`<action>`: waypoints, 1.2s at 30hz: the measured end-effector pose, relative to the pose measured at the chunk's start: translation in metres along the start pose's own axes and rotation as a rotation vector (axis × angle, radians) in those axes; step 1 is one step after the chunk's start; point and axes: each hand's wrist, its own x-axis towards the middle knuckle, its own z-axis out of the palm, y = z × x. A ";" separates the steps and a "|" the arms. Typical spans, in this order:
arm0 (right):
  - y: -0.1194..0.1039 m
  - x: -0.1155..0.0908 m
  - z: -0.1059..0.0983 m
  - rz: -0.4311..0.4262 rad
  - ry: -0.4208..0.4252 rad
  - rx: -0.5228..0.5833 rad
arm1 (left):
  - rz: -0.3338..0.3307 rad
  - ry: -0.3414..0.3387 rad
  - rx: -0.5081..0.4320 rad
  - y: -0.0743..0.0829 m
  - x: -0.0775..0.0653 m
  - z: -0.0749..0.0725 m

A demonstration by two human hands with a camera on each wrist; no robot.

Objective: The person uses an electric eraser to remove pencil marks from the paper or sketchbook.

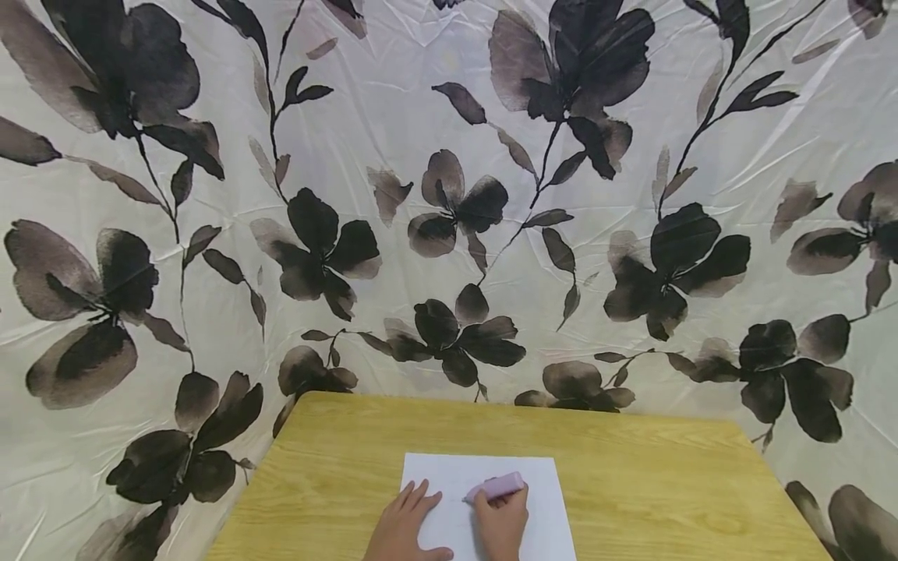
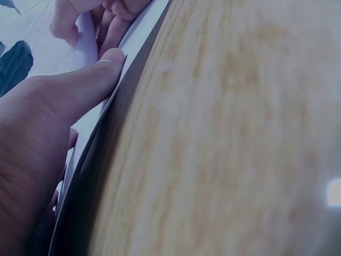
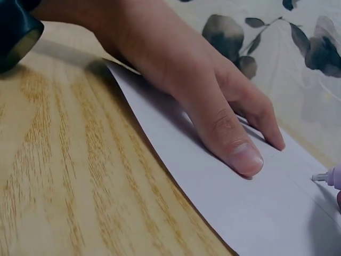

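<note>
A white sheet of paper (image 1: 484, 467) lies on the wooden table. My left hand (image 1: 407, 523) rests on its left part, fingers spread and thumb stretched toward the near side. The right wrist view shows this left hand (image 3: 197, 85) with thumb and fingertips down on the sheet. Over the paper's right half, my right hand (image 1: 503, 523) pinches a thick lilac correction pen (image 1: 503, 485), tilted with its tip pointing left. That pen's metal tip (image 3: 319, 177) is right at the paper, near faint thin lines. Part of the right hand (image 2: 114, 21) appears beyond my left thumb (image 2: 90, 85).
The yellow wood-grain table (image 1: 652, 483) extends around the sheet on both sides. Behind it hangs a pale cloth (image 1: 393, 257) with dark flowers. A dark band (image 3: 18, 34) circles the left wrist. One edge of the paper (image 2: 114, 88) lifts off the tabletop.
</note>
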 end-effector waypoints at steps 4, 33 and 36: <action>0.000 -0.001 0.001 -0.025 -0.017 0.012 | 0.009 0.012 -0.001 0.001 -0.001 -0.002; 0.002 -0.001 0.002 -0.082 -0.031 0.015 | -0.011 -0.018 -0.021 0.005 -0.003 -0.005; 0.002 -0.002 0.002 -0.096 -0.048 0.019 | -0.020 -0.032 -0.034 0.006 -0.003 -0.006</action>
